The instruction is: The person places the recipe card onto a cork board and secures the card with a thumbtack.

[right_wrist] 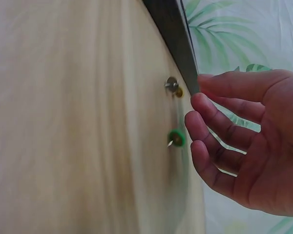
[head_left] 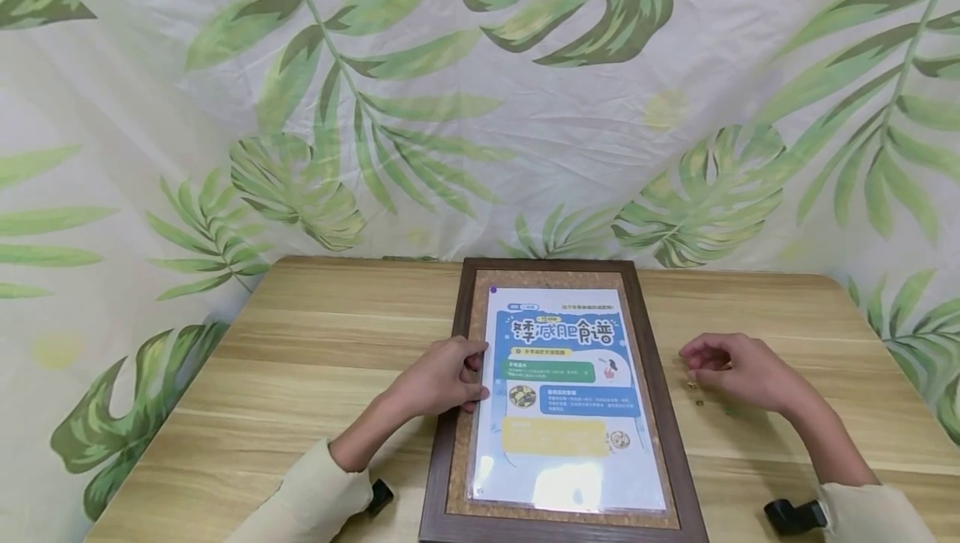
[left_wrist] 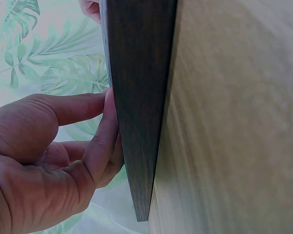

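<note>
A printed sheet in a glossy clear cover lies on a framed cork board. A purple thumbtack sits at its top left corner. My left hand reaches over the frame's left side, its fingertips touching the sheet's left edge; in the left wrist view the dark frame hides where they rest. To the right of the board my right hand hovers low over loose thumbtacks, fingers loosely bent, nothing visible between them. A green thumbtack and a yellowish one lie pins up beside those fingertips.
Another dark metallic thumbtack lies close to the yellowish one. The board rests on a wood-grain table. Behind the table hangs a leaf-patterned cloth. Black straps show at the sleeves.
</note>
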A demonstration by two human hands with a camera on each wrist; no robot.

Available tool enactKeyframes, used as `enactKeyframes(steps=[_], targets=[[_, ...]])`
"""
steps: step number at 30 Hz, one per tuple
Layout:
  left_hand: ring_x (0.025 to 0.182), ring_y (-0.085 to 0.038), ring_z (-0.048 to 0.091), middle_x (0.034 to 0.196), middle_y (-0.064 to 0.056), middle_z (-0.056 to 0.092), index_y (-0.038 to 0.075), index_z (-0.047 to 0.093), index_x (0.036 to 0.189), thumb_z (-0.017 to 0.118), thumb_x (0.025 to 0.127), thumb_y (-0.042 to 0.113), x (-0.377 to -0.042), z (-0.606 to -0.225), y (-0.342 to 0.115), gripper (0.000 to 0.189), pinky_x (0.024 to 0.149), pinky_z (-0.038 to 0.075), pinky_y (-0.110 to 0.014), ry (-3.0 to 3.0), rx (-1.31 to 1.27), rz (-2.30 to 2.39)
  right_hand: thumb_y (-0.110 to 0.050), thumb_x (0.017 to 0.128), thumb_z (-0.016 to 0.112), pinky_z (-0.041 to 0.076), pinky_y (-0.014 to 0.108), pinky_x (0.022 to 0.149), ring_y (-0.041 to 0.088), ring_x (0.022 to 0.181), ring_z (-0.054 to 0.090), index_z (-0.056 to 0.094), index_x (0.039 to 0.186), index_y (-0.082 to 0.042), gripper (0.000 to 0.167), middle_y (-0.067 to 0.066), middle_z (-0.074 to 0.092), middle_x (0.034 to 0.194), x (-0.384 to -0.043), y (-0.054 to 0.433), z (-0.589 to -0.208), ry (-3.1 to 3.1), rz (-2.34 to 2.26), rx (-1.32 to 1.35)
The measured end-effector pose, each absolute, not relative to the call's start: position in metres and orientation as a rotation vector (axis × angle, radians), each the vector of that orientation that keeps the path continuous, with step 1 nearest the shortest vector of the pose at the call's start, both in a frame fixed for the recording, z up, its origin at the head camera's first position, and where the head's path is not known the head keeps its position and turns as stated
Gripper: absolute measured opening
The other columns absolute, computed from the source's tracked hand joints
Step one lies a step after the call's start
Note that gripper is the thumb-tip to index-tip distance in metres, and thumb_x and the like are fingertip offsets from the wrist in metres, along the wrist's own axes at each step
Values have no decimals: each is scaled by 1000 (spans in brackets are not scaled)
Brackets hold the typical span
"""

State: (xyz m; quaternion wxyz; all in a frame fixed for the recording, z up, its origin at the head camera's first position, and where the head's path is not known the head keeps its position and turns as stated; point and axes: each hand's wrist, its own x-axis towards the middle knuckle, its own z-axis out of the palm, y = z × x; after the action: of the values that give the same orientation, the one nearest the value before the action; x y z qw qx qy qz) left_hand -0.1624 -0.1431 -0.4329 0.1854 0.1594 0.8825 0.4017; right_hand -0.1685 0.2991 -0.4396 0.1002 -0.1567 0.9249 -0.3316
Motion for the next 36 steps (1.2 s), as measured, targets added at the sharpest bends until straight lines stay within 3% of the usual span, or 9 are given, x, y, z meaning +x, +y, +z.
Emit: enactKeyframes(steps=[22,36], targets=[[70,-13,70,105,-15,58,-15,47,153,78,91,-11,-163,-435,-147,70,59,63,-24,2473,445,1148,2,90,77,59,20,76,-4,87,62,74,115,5,25,6,74,100,-151,335,-448,2662,-998,-551],[69,-13,71,106,-16,58,-14,48,153,78,91,-11,-163,-434,-144,69,58,63,-25,2472,446,1147,4,90,76,58,20,74,-3,88,62,74,114,0,24,-3,72,99,-139,350,-452,2623,-996,-634]])
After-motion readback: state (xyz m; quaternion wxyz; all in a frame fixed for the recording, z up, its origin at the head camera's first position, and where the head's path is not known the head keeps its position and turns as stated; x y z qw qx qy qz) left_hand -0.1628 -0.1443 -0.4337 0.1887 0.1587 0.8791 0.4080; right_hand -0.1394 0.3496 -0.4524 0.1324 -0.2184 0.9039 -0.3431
